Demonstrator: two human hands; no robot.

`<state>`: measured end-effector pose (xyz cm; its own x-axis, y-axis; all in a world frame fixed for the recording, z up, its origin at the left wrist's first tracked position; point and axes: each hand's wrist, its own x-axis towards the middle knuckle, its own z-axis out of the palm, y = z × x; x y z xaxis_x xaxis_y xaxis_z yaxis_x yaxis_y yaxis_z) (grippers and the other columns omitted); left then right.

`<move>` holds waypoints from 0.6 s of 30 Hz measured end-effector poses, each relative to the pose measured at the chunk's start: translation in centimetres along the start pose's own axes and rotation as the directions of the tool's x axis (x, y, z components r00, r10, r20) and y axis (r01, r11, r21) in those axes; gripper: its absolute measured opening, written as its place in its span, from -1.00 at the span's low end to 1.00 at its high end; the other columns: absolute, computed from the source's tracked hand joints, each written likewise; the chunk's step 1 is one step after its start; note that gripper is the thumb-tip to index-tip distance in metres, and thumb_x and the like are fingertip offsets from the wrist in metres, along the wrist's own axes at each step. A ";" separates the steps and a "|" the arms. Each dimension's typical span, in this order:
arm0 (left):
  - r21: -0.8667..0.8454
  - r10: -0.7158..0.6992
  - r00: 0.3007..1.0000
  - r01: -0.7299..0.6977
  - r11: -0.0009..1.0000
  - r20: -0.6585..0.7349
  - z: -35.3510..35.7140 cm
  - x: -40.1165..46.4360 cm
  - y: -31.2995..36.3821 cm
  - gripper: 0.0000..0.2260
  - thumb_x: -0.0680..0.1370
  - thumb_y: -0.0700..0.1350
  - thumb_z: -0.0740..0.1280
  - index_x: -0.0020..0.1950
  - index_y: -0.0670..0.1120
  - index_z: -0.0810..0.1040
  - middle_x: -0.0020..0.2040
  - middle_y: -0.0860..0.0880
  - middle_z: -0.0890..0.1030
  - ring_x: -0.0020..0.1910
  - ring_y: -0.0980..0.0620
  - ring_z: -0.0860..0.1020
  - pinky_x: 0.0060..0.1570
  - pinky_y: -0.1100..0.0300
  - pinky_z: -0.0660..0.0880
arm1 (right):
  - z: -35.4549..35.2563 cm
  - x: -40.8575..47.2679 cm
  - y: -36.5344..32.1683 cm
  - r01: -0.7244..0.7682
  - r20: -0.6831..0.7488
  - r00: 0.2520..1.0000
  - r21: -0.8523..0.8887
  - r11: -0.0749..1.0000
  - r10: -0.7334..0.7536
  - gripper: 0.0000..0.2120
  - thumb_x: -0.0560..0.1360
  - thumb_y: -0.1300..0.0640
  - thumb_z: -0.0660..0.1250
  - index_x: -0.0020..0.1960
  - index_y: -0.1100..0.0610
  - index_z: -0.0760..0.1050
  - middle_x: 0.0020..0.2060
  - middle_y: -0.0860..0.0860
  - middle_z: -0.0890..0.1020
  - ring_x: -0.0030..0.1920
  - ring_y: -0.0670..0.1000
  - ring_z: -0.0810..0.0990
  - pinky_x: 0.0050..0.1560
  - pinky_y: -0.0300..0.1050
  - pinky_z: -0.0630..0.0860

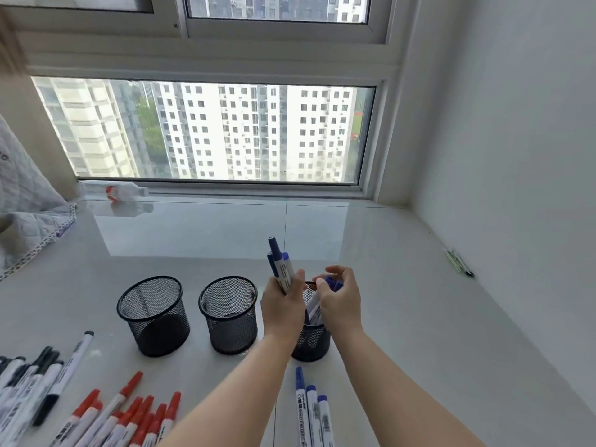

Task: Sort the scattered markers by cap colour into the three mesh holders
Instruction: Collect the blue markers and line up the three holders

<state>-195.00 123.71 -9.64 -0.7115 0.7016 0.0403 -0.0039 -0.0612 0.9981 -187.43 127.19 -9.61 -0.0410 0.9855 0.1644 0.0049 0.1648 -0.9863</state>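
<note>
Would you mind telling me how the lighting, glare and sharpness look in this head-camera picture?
Head view: daylight from the window reflects as pale glare on the glossy table; wide-angle bending curves the frame lines; the bottle and the far-left edge are blurred; the left hand, right hand and mesh holders are sharp.

Three blue-capped white markers are gripped upright by the left hand just left of the rightmost black mesh holder, over which blue-capped markers are held by the right hand.
</note>
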 end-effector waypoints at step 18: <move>0.154 -0.113 0.966 0.078 0.985 0.232 -2.6 -0.6 1.7 -0.93 0.44 -0.08 0.40 -0.15 0.00 0.53 -0.22 0.03 0.57 -0.17 0.05 0.53 -0.14 0.19 0.42 | -2.3 -1.9 -2.0 -0.043 0.016 0.999 -0.139 0.989 0.046 -0.88 0.49 0.22 0.22 -0.02 0.04 0.43 -0.07 -0.03 0.54 0.00 -0.01 0.51 0.04 -0.13 0.47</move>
<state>-196.39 121.33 -8.12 -0.5237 0.8496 -0.0626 0.0492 0.1036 0.9934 -185.11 125.03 -7.90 -0.0570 0.9912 0.1191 0.1452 0.1263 -0.9813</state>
